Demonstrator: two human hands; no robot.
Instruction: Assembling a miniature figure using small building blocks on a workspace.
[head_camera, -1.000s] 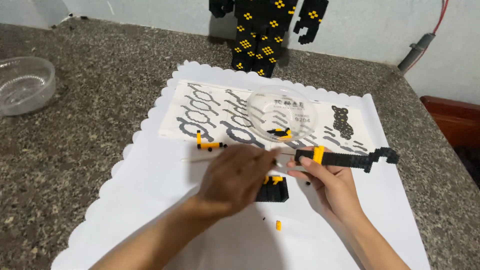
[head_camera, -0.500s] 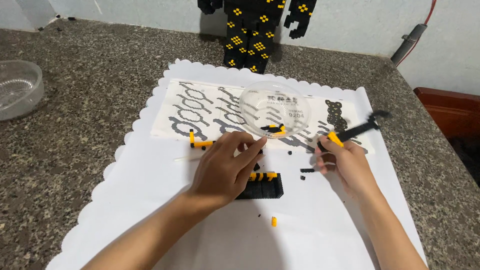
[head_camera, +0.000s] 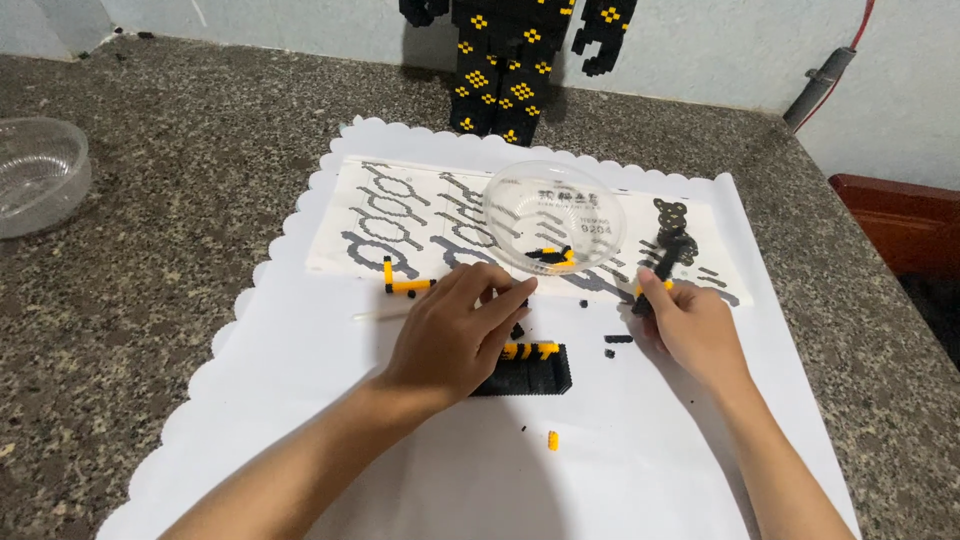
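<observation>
My left hand lies palm down, fingers together and curled loosely, fingertips reaching a small black piece; whether they pinch it I cannot tell. Just beneath its palm side sits a flat black block slab with a yellow-and-black striped row on the white scalloped paper sheet. My right hand is clamped on a slender black block arm with a yellow band, which angles up and away from my fingertips. A clear round plastic dish stands just beyond both hands.
</observation>
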